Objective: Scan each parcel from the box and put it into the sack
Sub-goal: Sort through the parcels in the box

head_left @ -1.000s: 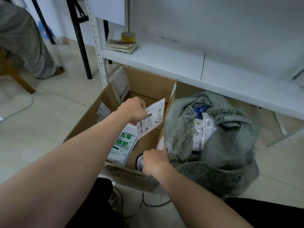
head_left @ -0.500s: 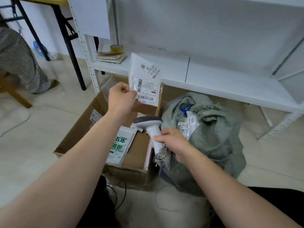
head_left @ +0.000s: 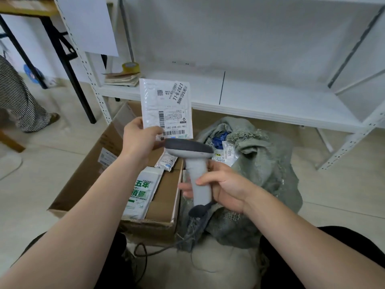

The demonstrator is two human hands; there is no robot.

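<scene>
My left hand pinches a white padded parcel by its lower left corner and holds it upright, label side towards me, above the cardboard box. My right hand grips the handle of a grey barcode scanner, whose dark head sits just under the parcel's lower barcode. Inside the box lie a white parcel with green print and a small white packet. The grey-green sack stands right of the box, open at the top, with parcels showing inside.
A white metal shelf runs behind the box and sack, with a tape roll and a stack of papers on its left end. The scanner cable trails on the floor by my knees. A person in striped clothing is at far left.
My left hand lifted the white parcel out of the box and turned its label towards me. My right hand raised the scanner from beside the sack up under the parcel.
</scene>
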